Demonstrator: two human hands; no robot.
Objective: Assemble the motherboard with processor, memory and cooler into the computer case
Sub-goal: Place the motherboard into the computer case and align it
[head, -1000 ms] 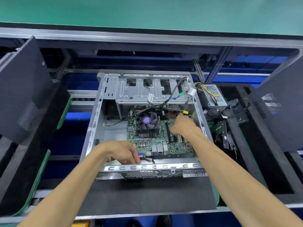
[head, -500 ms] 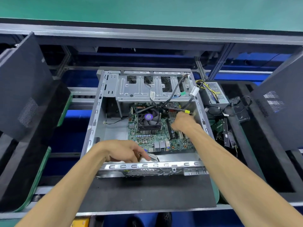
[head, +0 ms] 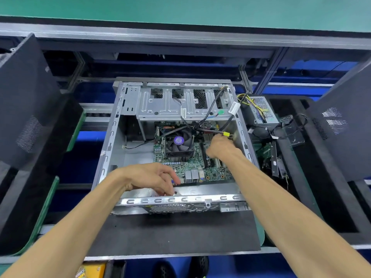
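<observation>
The motherboard (head: 192,165), cooler (head: 179,144) fitted, lies inside the open computer case (head: 112,149) on a black mat (head: 172,233). Black cables (head: 208,117) drape across its far edge. A power supply (head: 261,111) sits just outside the case's right wall. The left hand (head: 152,178), fingers curled, rests at the board's near left corner; whether its grip holds anything is unclear. The right hand (head: 220,146) grips the far right edge, a little farther in than a second ago.

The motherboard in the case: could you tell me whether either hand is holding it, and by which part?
Both hands seem to hold the motherboard: the left hand at its near left edge, the right hand at its far right side. The exact grip is hidden.
</observation>
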